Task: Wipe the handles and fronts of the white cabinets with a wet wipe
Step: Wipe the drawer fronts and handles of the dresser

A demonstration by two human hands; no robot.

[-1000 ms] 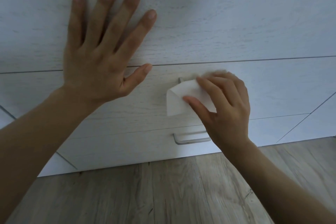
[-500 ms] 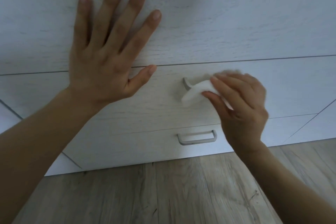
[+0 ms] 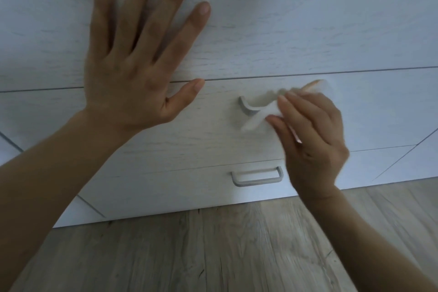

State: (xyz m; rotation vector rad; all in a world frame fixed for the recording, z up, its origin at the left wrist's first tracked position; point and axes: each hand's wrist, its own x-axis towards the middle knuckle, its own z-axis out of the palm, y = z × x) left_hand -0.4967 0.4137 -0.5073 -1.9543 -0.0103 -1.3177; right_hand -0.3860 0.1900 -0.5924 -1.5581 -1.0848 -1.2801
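White wood-grain cabinet drawer fronts (image 3: 308, 19) fill the upper view. My left hand (image 3: 132, 59) lies flat with spread fingers on the top drawer front. My right hand (image 3: 312, 135) pinches a white wet wipe (image 3: 258, 118) wrapped over the metal handle (image 3: 246, 106) of the middle drawer. Only the handle's left end shows; the rest is hidden by the wipe and my fingers. The hand and wipe are blurred by motion. The lowest drawer's grey handle (image 3: 257, 176) is bare, just left of my right wrist.
Grey-brown wood plank floor (image 3: 213, 251) runs below the cabinet's base. Seams of neighbouring cabinet fronts (image 3: 407, 149) angle away at the right, and another seam (image 3: 10, 141) at the left.
My right hand has slid the wipe rightward along the middle drawer's handle, uncovering its left end. My left hand stays flat on the top drawer front.
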